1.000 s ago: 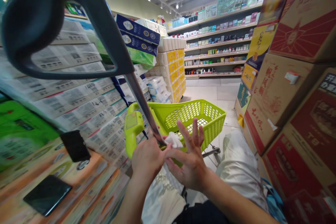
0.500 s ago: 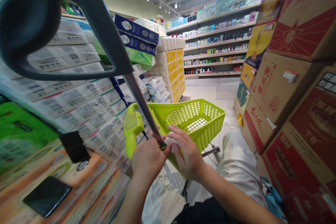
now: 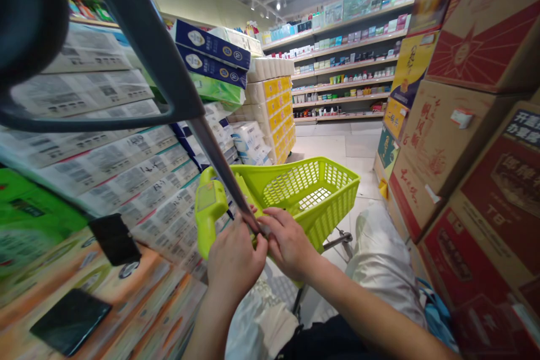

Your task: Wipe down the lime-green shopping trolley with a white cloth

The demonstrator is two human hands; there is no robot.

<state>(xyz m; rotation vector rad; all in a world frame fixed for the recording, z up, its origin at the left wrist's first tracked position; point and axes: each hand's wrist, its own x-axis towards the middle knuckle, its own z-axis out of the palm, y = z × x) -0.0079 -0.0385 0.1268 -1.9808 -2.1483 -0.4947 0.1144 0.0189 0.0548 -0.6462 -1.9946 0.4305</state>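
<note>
My left hand [image 3: 233, 261] is closed round the lower end of a thin metal rod [image 3: 219, 171] that rises to a large dark grey handle [image 3: 139, 34] close to the camera. My right hand [image 3: 288, 242] meets the left one at the rod's base, fingers curled in and pressed against it. Both hands sit over the near rim of a lime-green shopping cart basket [image 3: 320, 191], whose green handle bar [image 3: 206, 214] is just left of my left hand. What lies under my fingers is hidden.
Stacked paper-goods packs [image 3: 118, 157] fill the left, with a black phone [image 3: 70, 320] and a dark device [image 3: 115, 240] lying on orange boxes. Brown and red cartons [image 3: 468, 140] tower on the right. A white sack [image 3: 379, 264] lies by the cart. Stocked shelves [image 3: 341, 62] stand beyond a tiled aisle.
My right hand was spread open with a white cloth showing beneath it; it has curled down and closed against the rod's base beside my left hand. The view shifted slightly.
</note>
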